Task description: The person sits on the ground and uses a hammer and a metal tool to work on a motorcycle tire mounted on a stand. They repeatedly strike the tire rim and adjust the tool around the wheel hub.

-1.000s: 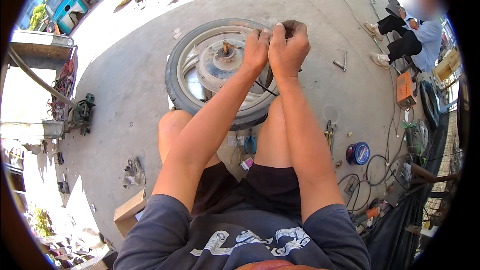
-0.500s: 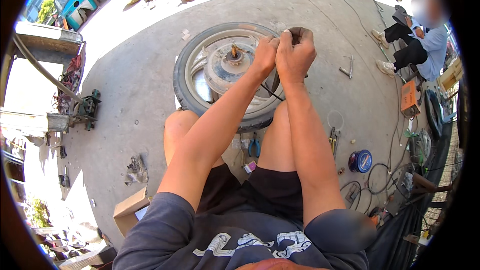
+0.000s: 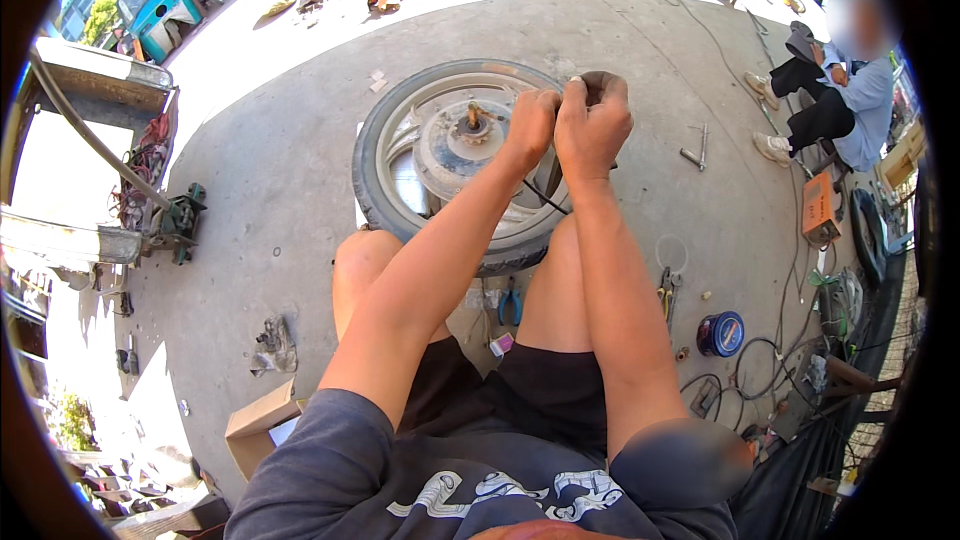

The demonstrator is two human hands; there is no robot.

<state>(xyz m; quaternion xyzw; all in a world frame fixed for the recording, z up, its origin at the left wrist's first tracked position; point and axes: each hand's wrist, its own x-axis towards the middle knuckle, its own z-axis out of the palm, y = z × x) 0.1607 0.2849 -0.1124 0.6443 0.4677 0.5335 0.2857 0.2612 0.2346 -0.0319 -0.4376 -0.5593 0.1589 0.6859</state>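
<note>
A spoked wheel with a tyre point(image 3: 374, 202) and a wide metal hub point(image 3: 448, 162) lies flat in front of my knees. Over its right side my left hand point(image 3: 532, 130) and my right hand point(image 3: 593, 127) meet, both closed with fingers pinched. Whatever they grip is hidden by the fingers. A thin black cable point(image 3: 545, 198) shows just below, between my wrists, and a dark strip hangs beside it; I cannot tell whether either reaches the fingers. An upright rusty axle end point(image 3: 474, 118) stands at the hub's centre.
Blue-handled pliers point(image 3: 510, 304) and a small box point(image 3: 501, 344) lie between my legs. At right are more pliers point(image 3: 668, 292), a round blue tin point(image 3: 720, 334), a T-shaped tool point(image 3: 697, 150), an orange box point(image 3: 820, 208) and cables. A person point(image 3: 850, 105) sits at far right.
The whole scene sits slightly lower in the picture. My hands stay pinched together over the wheel's right side, with hardly any change in their grip.
</note>
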